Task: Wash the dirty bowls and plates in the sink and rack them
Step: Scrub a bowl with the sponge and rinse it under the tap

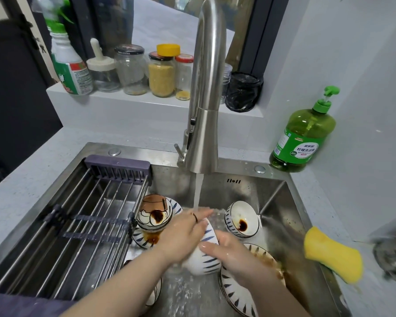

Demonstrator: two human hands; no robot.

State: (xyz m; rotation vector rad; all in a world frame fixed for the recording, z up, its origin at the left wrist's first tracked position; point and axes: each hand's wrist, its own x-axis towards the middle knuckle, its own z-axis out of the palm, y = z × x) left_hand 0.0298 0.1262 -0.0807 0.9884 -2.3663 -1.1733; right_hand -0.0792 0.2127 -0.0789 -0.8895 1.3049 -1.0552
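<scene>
A slatted dish rack [78, 213] spans the left half of the steel sink [281, 193], its right rail just beside a cartoon-printed bowl [154, 213]. That bowl holds a dark sauce stain and sits on a blue-striped plate [142, 240] by the rack's edge. A 2nd striped plate [156, 294] shows partly under the left forearm near the front.

The left hand [185, 234] lies over the rim of a tilted blue-striped bowl [206, 257] in the middle of the basin. Its fingers are stretched nearly straight into the bowl's mouth, under the water stream [198, 191] from the faucet [206, 99]; the thumb is hidden. The right hand [233, 252] cups the same bowl's outer wall from the right, fingers curved round it.

Under the right wrist rests a sauce-smeared striped plate [236, 291] against the front right corner. Behind it, a 2nd striped bowl [241, 219] with a sauce pool leans on its side. Bare wet steel lies between that bowl and the right wall.

On the right counter a yellow sponge [334, 255] overhangs the sink edge, and a green dish-soap bottle [304, 136] stands in the back corner.
</scene>
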